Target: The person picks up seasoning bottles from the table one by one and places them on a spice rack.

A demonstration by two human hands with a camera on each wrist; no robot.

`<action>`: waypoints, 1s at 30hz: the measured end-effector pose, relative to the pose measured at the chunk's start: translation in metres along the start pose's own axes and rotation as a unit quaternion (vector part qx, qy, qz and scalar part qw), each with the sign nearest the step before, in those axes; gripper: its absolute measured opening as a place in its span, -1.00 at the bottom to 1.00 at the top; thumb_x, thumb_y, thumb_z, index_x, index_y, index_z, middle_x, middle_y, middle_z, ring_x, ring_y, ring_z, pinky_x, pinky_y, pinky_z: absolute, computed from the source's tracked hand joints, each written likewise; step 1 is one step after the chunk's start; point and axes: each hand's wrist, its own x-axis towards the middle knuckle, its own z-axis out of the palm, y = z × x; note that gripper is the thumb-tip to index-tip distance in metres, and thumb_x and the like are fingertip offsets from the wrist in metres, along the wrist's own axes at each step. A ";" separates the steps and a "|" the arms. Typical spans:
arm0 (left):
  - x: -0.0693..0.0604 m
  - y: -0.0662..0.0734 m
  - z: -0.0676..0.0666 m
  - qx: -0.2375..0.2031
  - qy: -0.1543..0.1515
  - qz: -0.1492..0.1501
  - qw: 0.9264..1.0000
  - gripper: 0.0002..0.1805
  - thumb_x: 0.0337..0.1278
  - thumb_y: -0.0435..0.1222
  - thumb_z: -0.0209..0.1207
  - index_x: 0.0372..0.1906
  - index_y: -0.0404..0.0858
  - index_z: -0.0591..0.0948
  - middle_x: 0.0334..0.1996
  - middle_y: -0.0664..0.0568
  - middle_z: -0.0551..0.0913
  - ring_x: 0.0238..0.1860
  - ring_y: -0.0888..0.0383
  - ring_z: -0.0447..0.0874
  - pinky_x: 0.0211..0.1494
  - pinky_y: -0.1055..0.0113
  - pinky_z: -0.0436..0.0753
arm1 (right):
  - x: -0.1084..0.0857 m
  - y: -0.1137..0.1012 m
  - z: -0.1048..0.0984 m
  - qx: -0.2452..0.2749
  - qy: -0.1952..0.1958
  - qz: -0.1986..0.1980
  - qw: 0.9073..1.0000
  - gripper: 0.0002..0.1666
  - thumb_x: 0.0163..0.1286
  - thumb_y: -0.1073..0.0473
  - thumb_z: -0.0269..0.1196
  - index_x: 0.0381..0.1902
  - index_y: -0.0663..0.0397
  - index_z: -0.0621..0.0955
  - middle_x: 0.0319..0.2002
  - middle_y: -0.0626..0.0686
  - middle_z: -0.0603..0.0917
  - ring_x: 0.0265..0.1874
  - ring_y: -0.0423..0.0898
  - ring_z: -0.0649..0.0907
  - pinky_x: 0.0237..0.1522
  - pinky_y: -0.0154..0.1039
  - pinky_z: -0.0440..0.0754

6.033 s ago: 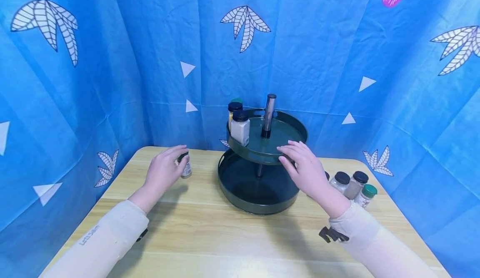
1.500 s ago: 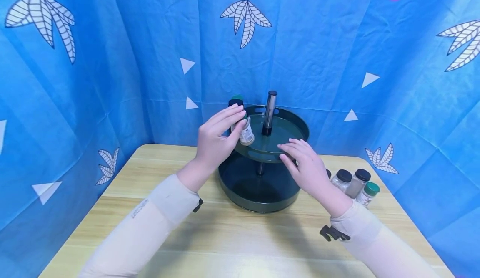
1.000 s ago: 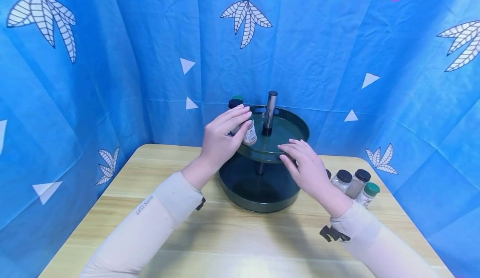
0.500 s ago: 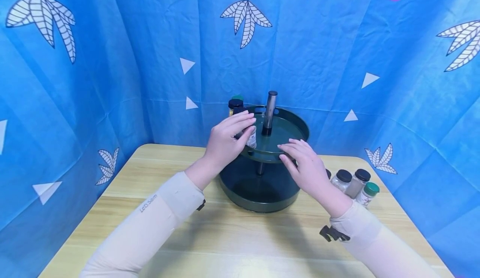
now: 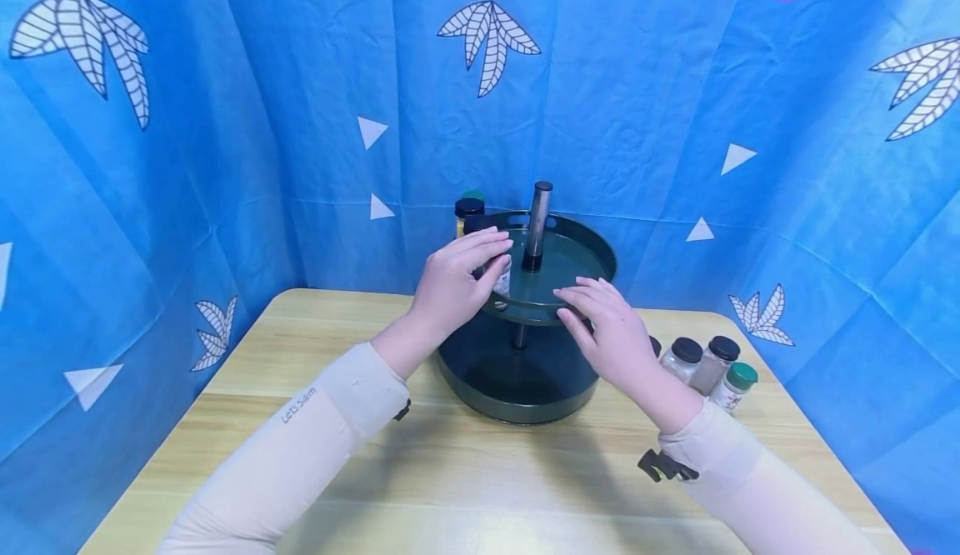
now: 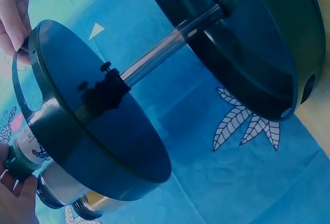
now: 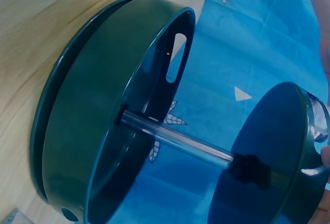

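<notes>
A dark green two-tier turntable has an upper tray (image 5: 562, 280) and a wider lower tray (image 5: 525, 411). My left hand (image 5: 456, 278) pinches a small green-capped spice jar (image 5: 504, 280) at its cap, on the left front part of the upper tray. The left wrist view shows thumb and fingertips around the green cap (image 6: 21, 167). Beside it in the tray are a white-filled jar (image 6: 61, 182) and a yellow-filled jar (image 6: 100, 202), both dark-lidded. My right hand (image 5: 613, 332) grips the upper tray's front rim near a cut-out handle, as the left wrist view shows.
Several jars stand right of the turntable, among them two black-lidded jars (image 5: 684, 353) and a green-lidded jar (image 5: 738, 380). A metal post (image 5: 537, 226) rises through the trays. A blue patterned curtain (image 5: 637, 122) surrounds the wooden table (image 5: 480, 488).
Six seconds ago my left hand was at the jar on the table's left. It carried the jar to the upper tray and lowered it there. My right hand stayed at the rim.
</notes>
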 end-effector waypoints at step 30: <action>0.002 0.008 0.001 0.013 -0.026 -0.039 0.999 -0.65 0.30 -0.25 0.30 0.15 -0.21 0.69 0.18 0.01 0.66 0.31 0.12 0.52 0.33 0.20 0.51 | -0.001 -0.001 -0.002 0.001 -0.006 0.008 1.000 -0.59 0.43 0.07 0.31 0.19 0.03 0.66 0.15 0.12 0.68 0.34 0.10 0.48 0.45 0.16 0.24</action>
